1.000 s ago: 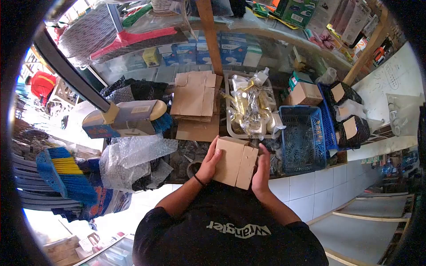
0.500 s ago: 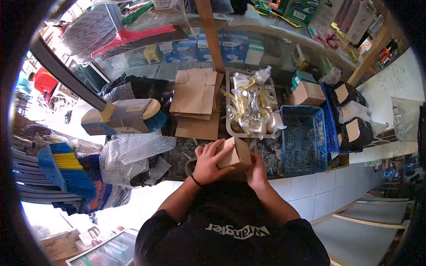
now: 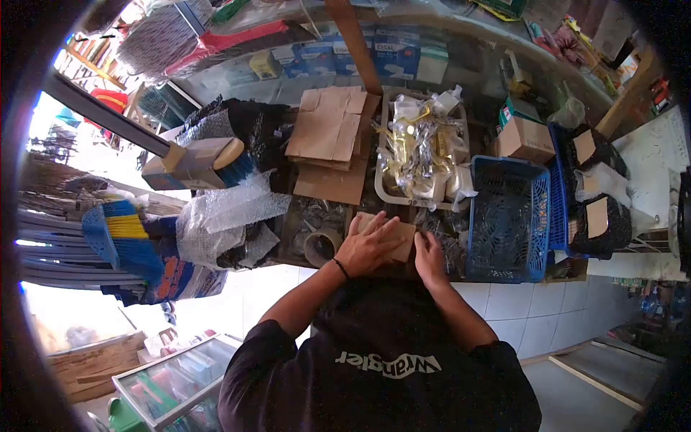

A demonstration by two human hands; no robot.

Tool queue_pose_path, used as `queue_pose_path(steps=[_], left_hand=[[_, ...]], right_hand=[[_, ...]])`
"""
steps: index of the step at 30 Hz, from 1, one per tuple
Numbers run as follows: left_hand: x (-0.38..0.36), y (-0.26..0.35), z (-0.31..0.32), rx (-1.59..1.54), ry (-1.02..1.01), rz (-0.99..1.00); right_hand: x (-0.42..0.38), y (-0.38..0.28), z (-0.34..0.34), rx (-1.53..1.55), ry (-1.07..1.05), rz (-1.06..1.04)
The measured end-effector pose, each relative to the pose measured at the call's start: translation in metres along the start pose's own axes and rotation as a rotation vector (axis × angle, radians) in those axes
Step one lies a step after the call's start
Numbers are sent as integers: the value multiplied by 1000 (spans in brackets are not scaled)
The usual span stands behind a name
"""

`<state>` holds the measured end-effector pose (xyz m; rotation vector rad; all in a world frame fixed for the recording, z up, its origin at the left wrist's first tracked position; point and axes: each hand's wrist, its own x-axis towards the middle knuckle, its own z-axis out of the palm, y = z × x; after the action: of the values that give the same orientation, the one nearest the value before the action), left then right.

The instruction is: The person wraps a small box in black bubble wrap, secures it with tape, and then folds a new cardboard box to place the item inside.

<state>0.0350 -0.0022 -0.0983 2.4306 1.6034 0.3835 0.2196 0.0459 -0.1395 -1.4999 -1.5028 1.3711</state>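
Observation:
A small brown cardboard box (image 3: 404,243) stands at the front edge of the cluttered table, close to my body. My left hand (image 3: 368,245) lies on its top and left side with the fingers spread. At the box's right side is my right hand (image 3: 429,259), its fingers close together against the cardboard; the thumb side is partly hidden. A roll of tape (image 3: 323,247) lies left of the box. Behind it, a white tray (image 3: 383,173) holds plastic-wrapped gold-coloured items. Flat cardboard pieces (image 3: 327,126) are stacked behind and to the left.
An empty-looking blue basket (image 3: 509,219) sits on the right, with a closed carton (image 3: 527,138) behind it. Bubble wrap (image 3: 234,212) and a blue brush (image 3: 122,237) are on the left. A person in red (image 3: 106,108) is far off at the upper left.
The box has been turned and now shows a flat face under my left hand, whose fingers have spread over it. The view has shifted, and the tape roll shows more fully.

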Motion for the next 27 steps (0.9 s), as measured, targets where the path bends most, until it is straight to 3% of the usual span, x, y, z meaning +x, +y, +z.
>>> queue_pose_path(steps=[5, 11, 14, 17, 20, 22, 23, 27], left_hand=[[-10, 22, 12, -86, 234, -175], [-24, 32, 19, -172, 523, -228], [-44, 28, 10, -164, 718, -504], [-72, 28, 15, -611, 892, -1196], [-113, 4, 47, -445, 845, -1480], [-124, -4, 46, -558, 569, -1563], [-126, -7, 47, -616, 431, -1594], [-117, -7, 43, -666, 413, -1563]], right_hand=[[5, -17, -6, -294, -11, -406], [13, -9, 2, -341, -123, -434], [17, -5, -1, -367, -164, -412], [14, -7, -2, -351, -195, -394], [14, -7, -3, -364, -209, -402], [17, -11, -2, -382, -203, -450], [18, -14, -2, -398, -198, -489], [22, -26, 0, -447, -191, -641]])
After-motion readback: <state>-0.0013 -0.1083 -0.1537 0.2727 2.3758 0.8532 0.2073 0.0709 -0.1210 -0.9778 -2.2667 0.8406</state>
